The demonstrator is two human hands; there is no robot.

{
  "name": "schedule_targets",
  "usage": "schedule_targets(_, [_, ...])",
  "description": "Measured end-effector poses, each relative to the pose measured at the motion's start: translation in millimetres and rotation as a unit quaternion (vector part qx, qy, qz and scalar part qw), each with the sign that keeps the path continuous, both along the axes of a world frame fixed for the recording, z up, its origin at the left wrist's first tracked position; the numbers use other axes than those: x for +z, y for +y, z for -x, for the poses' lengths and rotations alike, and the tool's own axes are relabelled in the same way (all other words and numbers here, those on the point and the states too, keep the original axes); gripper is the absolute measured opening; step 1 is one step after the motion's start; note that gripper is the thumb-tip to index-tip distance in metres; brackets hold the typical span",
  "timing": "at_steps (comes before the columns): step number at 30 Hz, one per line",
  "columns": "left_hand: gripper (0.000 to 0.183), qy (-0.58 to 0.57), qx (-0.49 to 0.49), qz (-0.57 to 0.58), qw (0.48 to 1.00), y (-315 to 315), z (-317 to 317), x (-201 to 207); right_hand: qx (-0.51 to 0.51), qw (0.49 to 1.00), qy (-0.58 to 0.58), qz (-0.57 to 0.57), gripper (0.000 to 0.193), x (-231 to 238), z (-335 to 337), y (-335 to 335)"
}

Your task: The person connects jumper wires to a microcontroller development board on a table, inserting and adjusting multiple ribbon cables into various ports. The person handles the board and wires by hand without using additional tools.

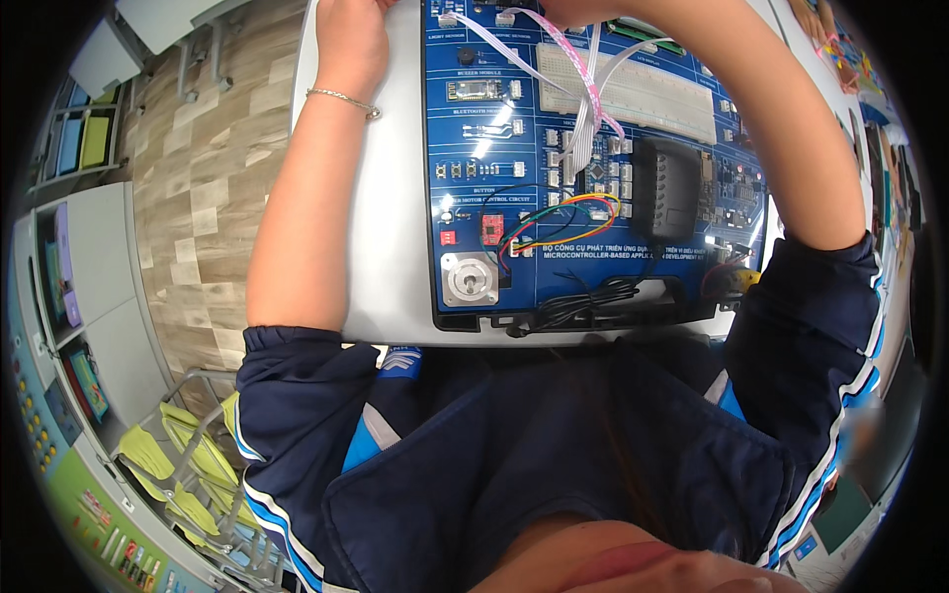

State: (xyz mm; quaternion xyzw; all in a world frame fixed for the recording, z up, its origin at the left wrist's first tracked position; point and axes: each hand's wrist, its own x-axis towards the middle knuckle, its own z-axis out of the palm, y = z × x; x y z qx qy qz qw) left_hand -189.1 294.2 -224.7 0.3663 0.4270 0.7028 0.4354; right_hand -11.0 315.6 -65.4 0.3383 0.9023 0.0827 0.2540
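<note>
A blue electronics training board [593, 282] in a black case lies on the white table before me. At its far left corner is my left hand [364, 14], cut off by the upper edge. Over the far part of the board reaches my right hand [583, 9], its fingers also largely out of sight. White ribbon cables [581, 150] and a pink-and-white ribbon cable [565, 44] run across the white breadboard [672, 107]. Closer to me are a black power adapter [664, 188], a stepper motor [470, 281], thin coloured wires [593, 200] and a bundled black cable [583, 304].
The white table [381, 237] extends left of the board, its edge beside a wood-patterned floor [208, 188]. Lime-green chairs [193, 455] and a cabinet [94, 267] stand to the left. Another person's hand [813, 22] shows at the far right.
</note>
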Motion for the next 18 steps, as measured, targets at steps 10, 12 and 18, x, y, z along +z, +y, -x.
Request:
schedule_targets(10, [0.036, -0.01, 0.009, -0.005, 1.0, 1.1, 6.5, -4.1, 0.027, 0.999, 0.038, 0.015, 0.014, 7.4, -6.1, -4.5])
schedule_targets(12, [0.035, -0.01, 0.018, -0.004, 1.0, -1.6, 7.6, -3.1, 0.077, 0.987, 0.134, -0.05, 0.015, 4.3, -26.7, -10.7])
schedule_targets(18, [0.034, -0.03, -0.017, -0.034, 0.999, 2.3, 1.5, 5.7, -0.069, 0.958, 0.229, -0.159, 0.019, 27.7, -54.2, -50.4])
